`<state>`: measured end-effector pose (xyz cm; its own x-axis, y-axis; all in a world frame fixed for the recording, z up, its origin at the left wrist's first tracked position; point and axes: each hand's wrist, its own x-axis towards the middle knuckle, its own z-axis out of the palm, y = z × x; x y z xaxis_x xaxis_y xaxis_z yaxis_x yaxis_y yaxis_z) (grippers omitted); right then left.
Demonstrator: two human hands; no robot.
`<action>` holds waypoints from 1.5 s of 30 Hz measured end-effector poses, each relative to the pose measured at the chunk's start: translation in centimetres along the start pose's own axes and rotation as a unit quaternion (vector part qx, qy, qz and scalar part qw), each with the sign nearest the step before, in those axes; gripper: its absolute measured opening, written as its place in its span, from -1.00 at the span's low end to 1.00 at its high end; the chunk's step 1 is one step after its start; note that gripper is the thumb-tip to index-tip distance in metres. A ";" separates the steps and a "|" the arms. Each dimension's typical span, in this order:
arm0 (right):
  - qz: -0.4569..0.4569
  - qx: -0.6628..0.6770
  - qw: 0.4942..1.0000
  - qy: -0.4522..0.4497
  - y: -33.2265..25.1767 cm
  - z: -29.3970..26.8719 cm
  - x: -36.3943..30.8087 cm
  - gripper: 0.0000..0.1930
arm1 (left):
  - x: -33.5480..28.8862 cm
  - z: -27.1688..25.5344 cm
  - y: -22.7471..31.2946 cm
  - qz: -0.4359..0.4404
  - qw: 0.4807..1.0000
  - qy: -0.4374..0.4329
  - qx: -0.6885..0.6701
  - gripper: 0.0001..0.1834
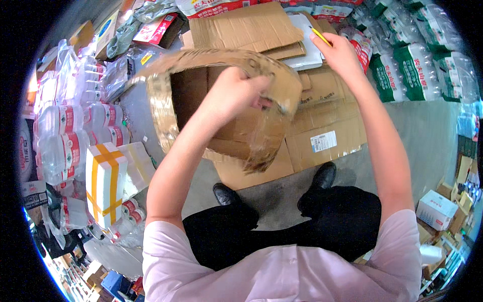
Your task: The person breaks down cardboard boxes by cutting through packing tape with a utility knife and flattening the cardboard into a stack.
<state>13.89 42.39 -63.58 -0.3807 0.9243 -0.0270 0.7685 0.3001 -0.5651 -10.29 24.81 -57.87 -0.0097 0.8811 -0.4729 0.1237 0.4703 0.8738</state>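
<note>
My left hand (246,90) is closed on the edge of an open brown cardboard box (163,118), which is tilted and blurred by motion, its dark inside showing. Strips of clear tape hang along its torn-looking rim. To the right and farther off, my right hand (343,54) is closed around a slim yellow tool (320,36) that points up and left; its exact kind is hard to make out. Flattened cardboard (307,146) with a white label lies on the floor below the box. More folded cardboard sheets (236,30) are stacked beyond it.
Wrapped packs of bottles stand at the left (65,146) and far right (415,70). A white foam box with orange tape (105,183) is on the left. My black shoes (324,176) are close to the cardboard's near edge. A white carton (436,210) sits at the lower right.
</note>
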 end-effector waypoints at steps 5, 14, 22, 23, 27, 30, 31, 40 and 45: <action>-0.027 0.154 0.986 -0.054 -1.4 0.4 -0.1 -0.50 | -2.1 1.8 2.1 0.108 0.929 -0.035 0.353 -0.55; 0.027 0.365 0.931 -0.001 -7.0 -1.1 -1.6 -0.26 | -2.0 6.6 -2.5 0.107 0.796 -0.084 0.590 -0.73; 0.035 -0.007 0.999 0.027 -3.5 2.2 -0.9 -0.33 | -1.8 8.7 -7.1 0.190 0.716 -0.123 0.660 -0.78; 0.035 -0.002 0.999 0.019 -2.6 2.0 -0.2 -0.40 | -1.9 8.2 -7.2 0.227 0.730 -0.076 0.640 -0.77; 0.080 0.225 0.971 0.011 0.6 1.3 0.4 -0.75 | -0.9 4.4 -4.9 0.340 0.688 0.069 0.637 -0.69; 0.127 0.342 0.931 -0.012 -0.2 0.4 0.1 -0.82 | 0.1 -0.1 -4.4 0.308 0.653 0.184 0.668 -0.66; 0.135 0.347 0.928 -0.013 0.6 0.4 0.4 -0.82 | 0.2 -1.3 -4.2 0.306 0.672 0.183 0.649 -0.66; 0.099 0.364 0.925 0.054 3.1 0.2 1.5 -0.82 | -1.0 -4.4 -5.8 0.389 0.632 0.008 0.670 -0.56; -0.064 0.177 0.976 0.110 2.6 1.0 2.9 -0.36 | 0.0 -0.3 -7.2 0.436 0.667 -0.097 0.597 -0.76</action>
<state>14.23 45.63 -65.92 -0.3118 0.9247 0.2183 0.4817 0.3519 -0.8026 -11.50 21.41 -64.08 0.6960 0.7163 0.0489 0.7012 -0.6928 0.1685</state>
